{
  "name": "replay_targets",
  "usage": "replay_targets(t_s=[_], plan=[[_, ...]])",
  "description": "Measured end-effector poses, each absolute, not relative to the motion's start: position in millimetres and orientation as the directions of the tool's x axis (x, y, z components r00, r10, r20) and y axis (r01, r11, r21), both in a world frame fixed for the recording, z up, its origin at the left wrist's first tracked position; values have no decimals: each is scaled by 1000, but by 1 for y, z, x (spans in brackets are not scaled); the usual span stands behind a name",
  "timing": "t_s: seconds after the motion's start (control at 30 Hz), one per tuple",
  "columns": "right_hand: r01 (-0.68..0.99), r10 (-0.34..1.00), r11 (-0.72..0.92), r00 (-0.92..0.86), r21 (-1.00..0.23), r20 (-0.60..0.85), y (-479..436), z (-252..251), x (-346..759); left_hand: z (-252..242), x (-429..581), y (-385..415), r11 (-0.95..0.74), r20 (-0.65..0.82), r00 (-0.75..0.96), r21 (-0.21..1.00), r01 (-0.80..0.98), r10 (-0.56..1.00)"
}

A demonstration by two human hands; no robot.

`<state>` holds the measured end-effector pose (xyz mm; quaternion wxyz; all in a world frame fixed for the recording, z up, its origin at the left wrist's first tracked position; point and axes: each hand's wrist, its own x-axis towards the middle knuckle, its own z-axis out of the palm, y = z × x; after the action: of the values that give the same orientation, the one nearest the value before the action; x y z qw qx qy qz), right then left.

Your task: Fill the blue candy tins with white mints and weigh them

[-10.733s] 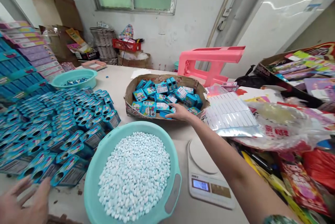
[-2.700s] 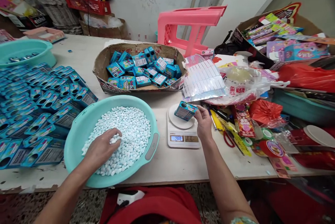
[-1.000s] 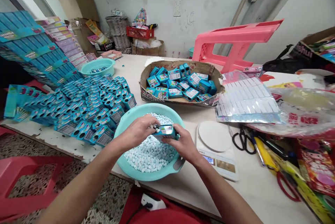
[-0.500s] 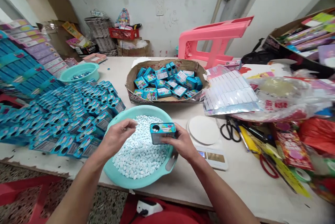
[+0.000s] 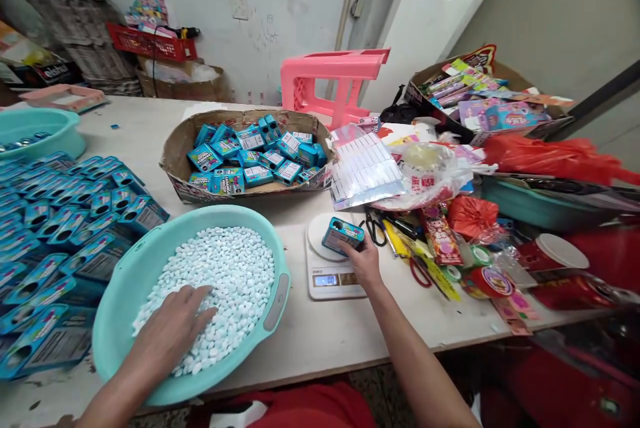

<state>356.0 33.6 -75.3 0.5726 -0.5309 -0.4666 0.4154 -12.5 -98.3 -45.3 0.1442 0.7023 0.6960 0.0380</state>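
My right hand grips a small blue candy box by its near side, thumb and fingers around it. That box is above the round plate of a white digital scale, whose display seems to read zero; whether they touch I cannot tell. A round dark hole shows in the box's top. In a turquoise basin lie many pale mint-like candies. My left hand rests palm down on them, its fingers apart and tips among the candies.
Rows of blue boxes with holes stand at the left. Behind the basin, a cut-down carton holds more boxes. Black-handled scissors, pens, red-handled scissors and plastic bags lie to the right. A pink stool is at the back.
The view has swung right. My right hand has carried the box from above the basin to the scale. My left hand has lowered onto the candies.
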Motion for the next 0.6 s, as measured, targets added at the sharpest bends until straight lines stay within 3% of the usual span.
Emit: replay_targets(t_s=[0.13, 0.23, 0.37, 0.6], plan=[[15, 988, 56, 142, -998, 57, 38, -80, 361, -49, -13, -100, -40, -148, 69, 192, 981, 987], [42, 987, 106, 115, -993, 110, 35, -77, 371, -49, -14, -101, -35, -165, 65, 176, 984, 984], [57, 941, 238, 235, -970, 244, 27, -74, 391, -47, -12, -100, -40, -182, 69, 158, 987, 981], [0, 862, 143, 492, -990, 124, 23, -85, 410, -45, -9, -98, -39, -188, 65, 139, 990, 980]])
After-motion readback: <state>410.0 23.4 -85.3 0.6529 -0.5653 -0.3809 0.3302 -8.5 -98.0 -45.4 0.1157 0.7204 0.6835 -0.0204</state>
